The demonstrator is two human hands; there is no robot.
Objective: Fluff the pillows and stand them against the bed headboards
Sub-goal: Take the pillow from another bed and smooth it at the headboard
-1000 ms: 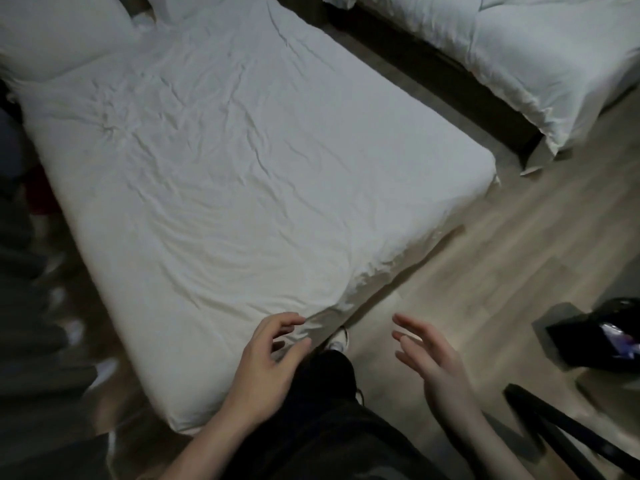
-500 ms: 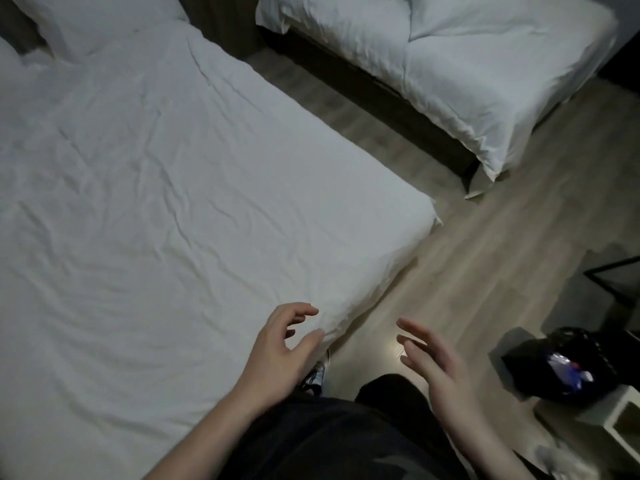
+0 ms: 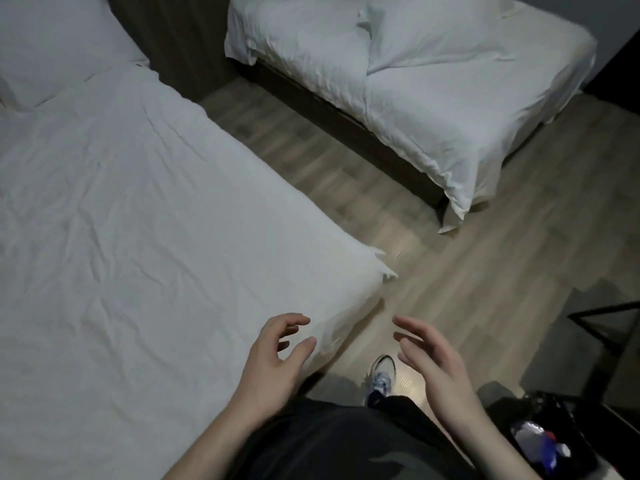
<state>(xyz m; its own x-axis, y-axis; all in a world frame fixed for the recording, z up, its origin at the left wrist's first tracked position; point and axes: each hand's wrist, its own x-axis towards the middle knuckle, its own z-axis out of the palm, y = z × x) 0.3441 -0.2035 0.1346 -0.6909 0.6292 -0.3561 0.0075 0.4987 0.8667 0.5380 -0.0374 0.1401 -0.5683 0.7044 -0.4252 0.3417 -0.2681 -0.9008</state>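
A white pillow (image 3: 59,43) lies at the head of the near bed (image 3: 145,237), top left. On the far bed (image 3: 450,133) a second white pillow (image 3: 433,32) rests on the folded duvet. My left hand (image 3: 273,358) hovers over the near bed's foot corner with loosely curled fingers, holding nothing. Beside it, my right hand (image 3: 436,368) hangs over the floor, fingers relaxed and empty. Both hands are far from either pillow.
A wooden floor aisle (image 3: 346,174) runs between the two beds. A dark panel (image 3: 173,39) stands between the bed heads. At the right stand a black metal frame (image 3: 606,327) and a black bag (image 3: 547,441). My shoe (image 3: 382,374) shows below the hands.
The view has swung right and forward along the near bed's foot; the far bed and its pillow have come into view. Both hands stay raised and empty.
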